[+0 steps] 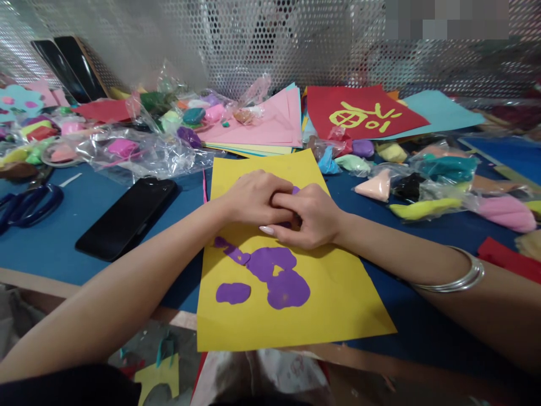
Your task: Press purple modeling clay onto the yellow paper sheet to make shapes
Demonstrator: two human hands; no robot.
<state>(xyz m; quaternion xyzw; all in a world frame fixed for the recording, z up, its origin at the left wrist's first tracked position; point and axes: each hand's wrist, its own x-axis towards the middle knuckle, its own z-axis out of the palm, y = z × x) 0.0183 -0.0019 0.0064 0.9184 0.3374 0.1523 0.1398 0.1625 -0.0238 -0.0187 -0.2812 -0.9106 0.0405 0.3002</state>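
Note:
A yellow paper sheet point(329, 293) lies on the blue table in front of me. Flattened purple clay shapes point(276, 276) are pressed onto its lower middle. My left hand point(253, 197) and my right hand point(313, 217) meet over the upper part of the sheet, fingers closed together on a small bit of purple clay point(295, 190) that barely shows between them. A silver bangle point(459, 279) circles my right wrist.
A black phone point(127, 217) lies left of the sheet, blue-handled scissors point(25, 206) further left. Bagged clay lumps in many colours point(422, 186) crowd the right and back left. Stacked coloured papers point(270, 127) and a red sheet with yellow characters point(359, 113) lie behind.

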